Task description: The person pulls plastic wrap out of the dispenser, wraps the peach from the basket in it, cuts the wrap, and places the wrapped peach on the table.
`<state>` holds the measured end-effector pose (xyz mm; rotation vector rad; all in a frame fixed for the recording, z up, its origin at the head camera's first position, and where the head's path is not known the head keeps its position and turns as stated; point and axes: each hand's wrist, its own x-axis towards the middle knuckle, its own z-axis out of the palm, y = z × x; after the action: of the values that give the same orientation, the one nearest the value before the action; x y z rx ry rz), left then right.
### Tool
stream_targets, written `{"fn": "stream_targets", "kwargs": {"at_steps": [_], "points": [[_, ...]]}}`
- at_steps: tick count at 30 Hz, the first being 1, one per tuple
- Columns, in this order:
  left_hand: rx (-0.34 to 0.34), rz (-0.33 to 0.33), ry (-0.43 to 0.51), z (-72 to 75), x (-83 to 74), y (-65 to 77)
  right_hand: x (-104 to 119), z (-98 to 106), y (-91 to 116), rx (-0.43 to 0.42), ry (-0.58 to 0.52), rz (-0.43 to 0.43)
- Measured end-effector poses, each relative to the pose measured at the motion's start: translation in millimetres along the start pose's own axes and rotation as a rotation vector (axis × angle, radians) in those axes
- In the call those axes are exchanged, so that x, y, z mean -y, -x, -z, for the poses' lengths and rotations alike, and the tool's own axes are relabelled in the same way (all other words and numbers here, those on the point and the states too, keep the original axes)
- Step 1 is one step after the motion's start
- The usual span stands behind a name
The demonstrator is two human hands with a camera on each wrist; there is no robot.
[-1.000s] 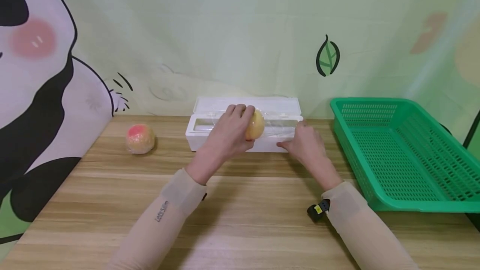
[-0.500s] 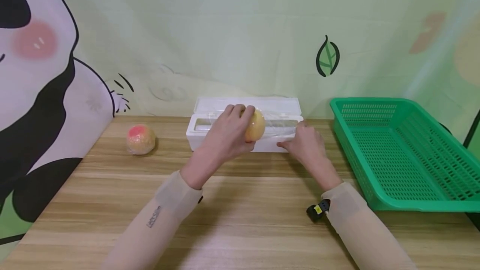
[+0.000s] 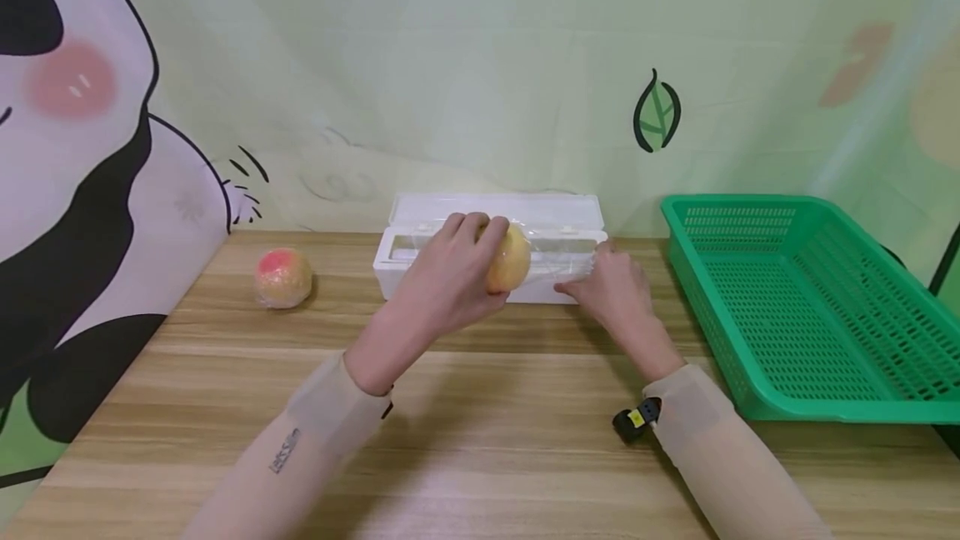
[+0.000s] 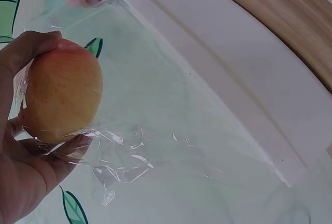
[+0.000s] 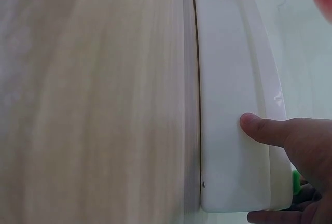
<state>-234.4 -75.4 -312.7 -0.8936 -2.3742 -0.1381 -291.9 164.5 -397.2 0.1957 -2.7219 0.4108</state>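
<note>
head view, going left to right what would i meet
Printed panda, pink-topped wrapped fruit, left hand, fruit held in that hand, right hand, green basket.

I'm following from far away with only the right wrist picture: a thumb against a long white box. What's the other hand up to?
Observer: The left hand holds a round yellow-and-red fruit.
Visitor: Oh, nice! Is the box closed on top?
Observer: No, its lid stands open at the back.
Visitor: And is anything over on the right, past the box?
Observer: Yes, a green basket, seen in the head view.
</note>
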Motion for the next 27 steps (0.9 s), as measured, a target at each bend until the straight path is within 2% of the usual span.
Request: {"fn": "stream_targets", "kwargs": {"at_steps": [8,16,27], "points": [[-0.011,-0.003,0.027,11.4,-6.0,5.1,0.1,1.6,2.7,-0.039,0.001,0.009],[-0.061,-0.001,0.037,21.7,-12.7,13.6,0.2,2.7,3.3,0.008,0.017,-0.051],[-0.092,-0.031,0.044,38.6,-19.1,20.1,-0.2,4.9,0.8,0.023,0.014,-0.042]]}}
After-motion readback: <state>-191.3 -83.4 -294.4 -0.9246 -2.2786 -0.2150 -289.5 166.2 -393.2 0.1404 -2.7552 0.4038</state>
